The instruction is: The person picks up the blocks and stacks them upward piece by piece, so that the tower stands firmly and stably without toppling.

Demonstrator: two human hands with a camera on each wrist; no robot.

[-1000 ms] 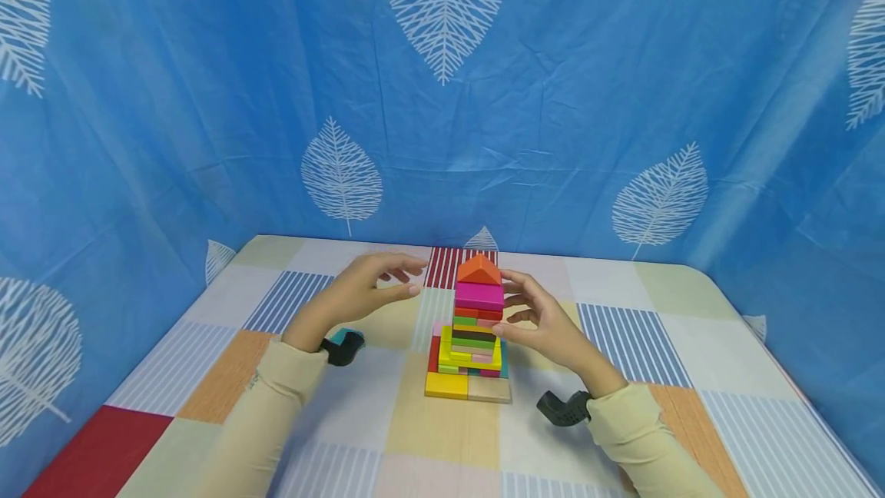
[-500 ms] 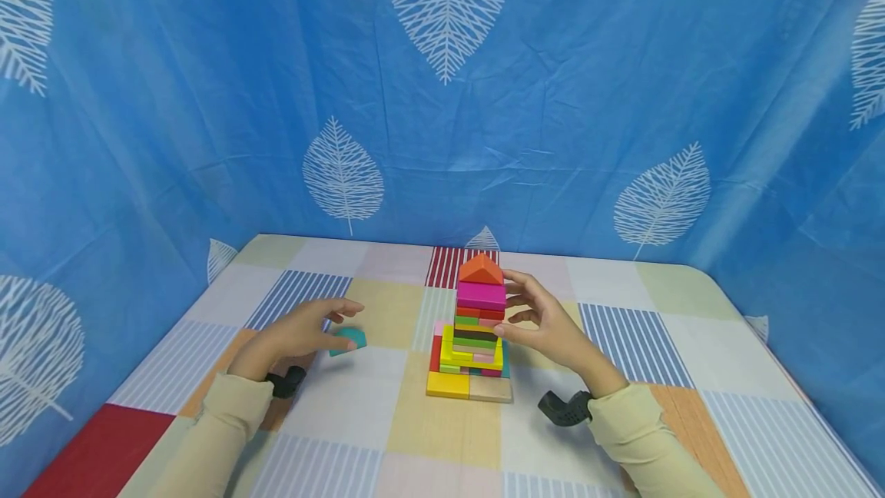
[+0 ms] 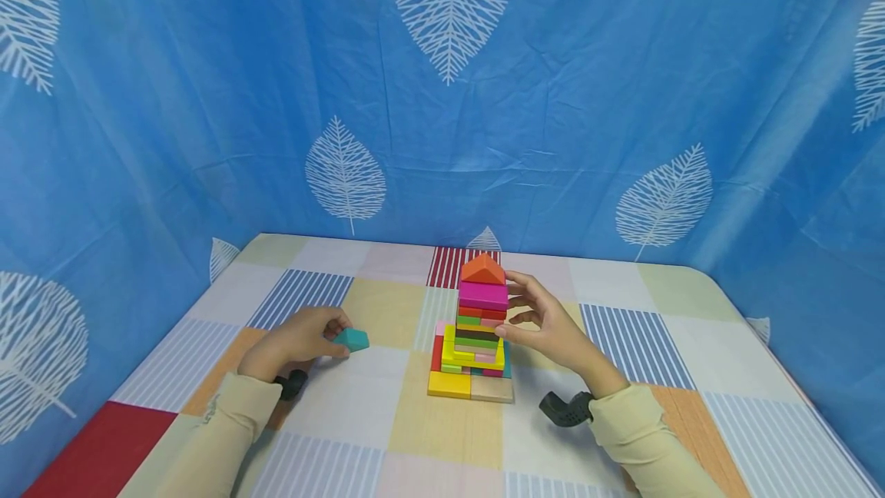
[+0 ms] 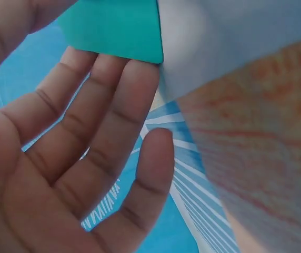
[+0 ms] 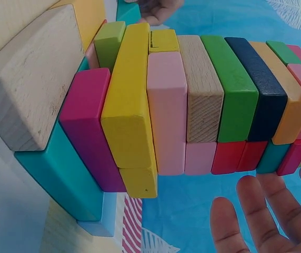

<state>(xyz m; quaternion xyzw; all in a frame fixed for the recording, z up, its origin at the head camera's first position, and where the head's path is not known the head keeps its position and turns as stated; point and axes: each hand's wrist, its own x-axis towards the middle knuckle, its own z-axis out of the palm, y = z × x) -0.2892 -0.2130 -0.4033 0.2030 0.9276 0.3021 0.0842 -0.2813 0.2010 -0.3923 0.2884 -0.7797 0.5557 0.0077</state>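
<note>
In the head view, my left hand (image 3: 300, 340) pinches a teal block (image 3: 356, 340) just above or on the tablecloth, left of the tower. The left wrist view has this block (image 4: 119, 31) between the thumb and several fingertips, the little finger apart from it. A tower of coloured blocks (image 3: 477, 335) stands upright, topped by a magenta block (image 3: 483, 295) and an orange triangular block (image 3: 483, 269). My right hand (image 3: 542, 321) cups its upper right side, thumb at the front and fingers behind. In the right wrist view, fingertips (image 5: 270, 182) meet the tower's far edge.
A patchwork cloth (image 3: 442, 436) covers the table. Blue curtains (image 3: 553, 98) with white leaf prints hang behind and at both sides. Yellow and plain wood blocks form the tower's front base (image 3: 449, 385). Black wrist devices (image 3: 565, 409) sit at both cuffs.
My left hand has moved from beside the tower top down and leftward, and now pinches the teal block, which has shifted slightly. The right hand stays at the tower.
</note>
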